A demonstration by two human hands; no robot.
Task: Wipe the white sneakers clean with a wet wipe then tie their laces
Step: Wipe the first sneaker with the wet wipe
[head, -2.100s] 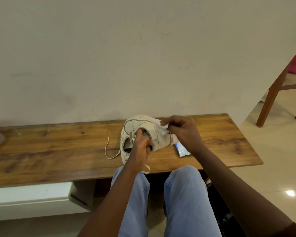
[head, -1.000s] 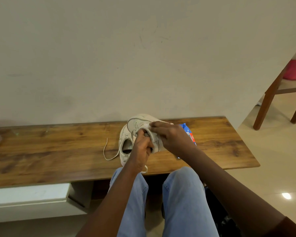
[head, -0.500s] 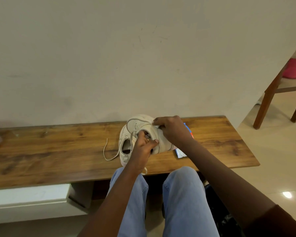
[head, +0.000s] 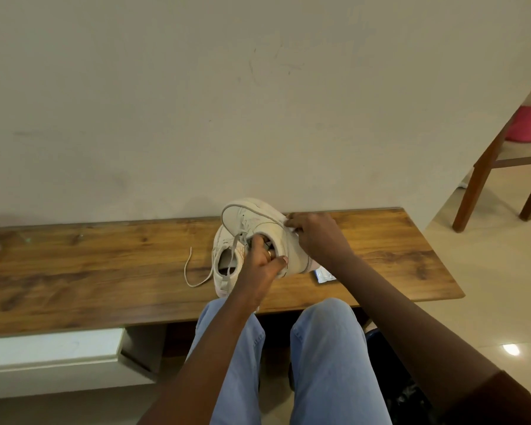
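**Right grip slides back along the raised sneaker**

Since a second ago the right grip (head: 316, 237) has drawn back off the near side of the raised sneaker (head: 258, 219), baring its side panel and heel. It now sits against the shoe's right flank. Its fingers are curled around the wet wipe (head: 292, 230), of which only a white scrap shows between fingertips and leather.

The left grip (head: 262, 265) clasps the same sneaker at its opening, fingers tucked inside the collar and thumb over the heel edge. It holds the shoe off the tabletop (head: 105, 271) with the toe pointing toward the wall.

Just left of and below the left grip, the second sneaker (head: 224, 268) lies on the tabletop, opening up. Its loose lace (head: 186, 268) trails farther left. A wipe packet (head: 323, 275) lies flat just below the right grip, partly hidden by the wrist. Well right of the right grip, a wooden chair (head: 474, 191) stands on the floor. Knees in blue jeans (head: 328, 348) show nearer than both grips.
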